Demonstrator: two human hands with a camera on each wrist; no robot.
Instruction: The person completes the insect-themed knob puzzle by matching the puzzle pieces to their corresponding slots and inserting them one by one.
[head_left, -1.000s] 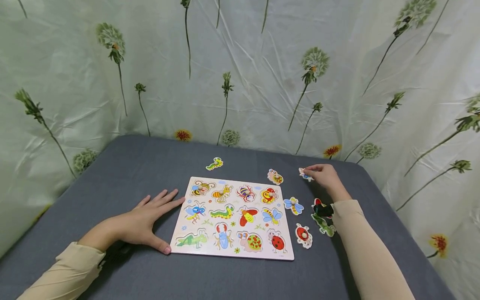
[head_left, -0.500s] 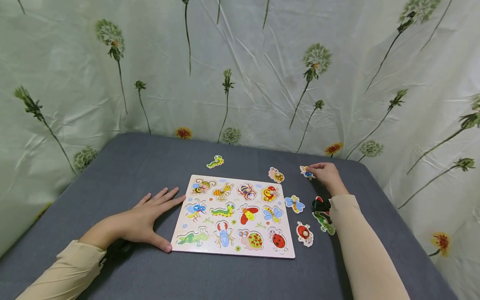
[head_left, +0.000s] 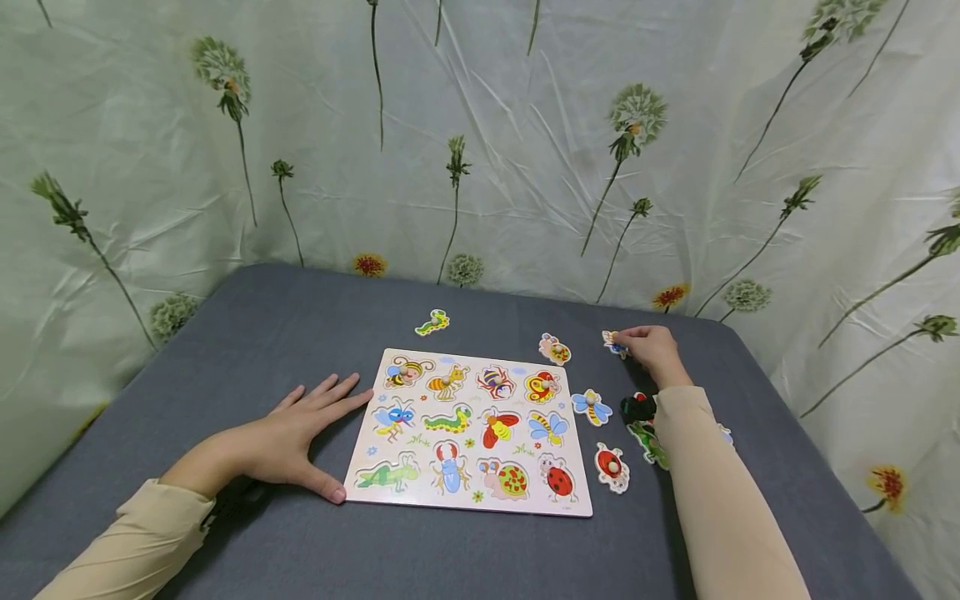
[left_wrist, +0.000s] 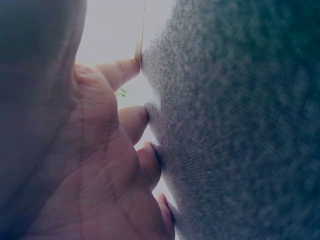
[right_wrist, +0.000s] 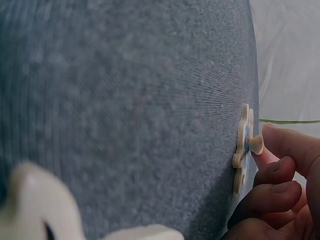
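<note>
A wooden peg puzzle board (head_left: 468, 506) with insect pictures lies flat in the middle of the table. My left hand (head_left: 281, 442) is spread flat at its left side, thumb at the near corner and index fingertip at the left edge. At the back right, my right hand (head_left: 652, 350) pinches a small blue and white puzzle piece (head_left: 613, 343). In the right wrist view, thumb and fingers are at the pale round knob (right_wrist: 256, 145) of that piece, which lies on or close over the cloth. Several pieces fill the board's top row; the lower pictures show no knobs.
Loose pieces lie around: a green caterpillar (head_left: 432, 322), a snail (head_left: 555, 350), a dragonfly (head_left: 592, 408), a ladybird (head_left: 612, 468) and a green piece (head_left: 648, 446) partly under the right forearm. A grey cloth (head_left: 315, 317) covers the table; a flowered curtain (head_left: 525, 167) hangs behind.
My right forearm has swung slightly left, and a bit of a blue piece now shows on its right side. The right hand stays at the same piece; the left hand keeps its place.
</note>
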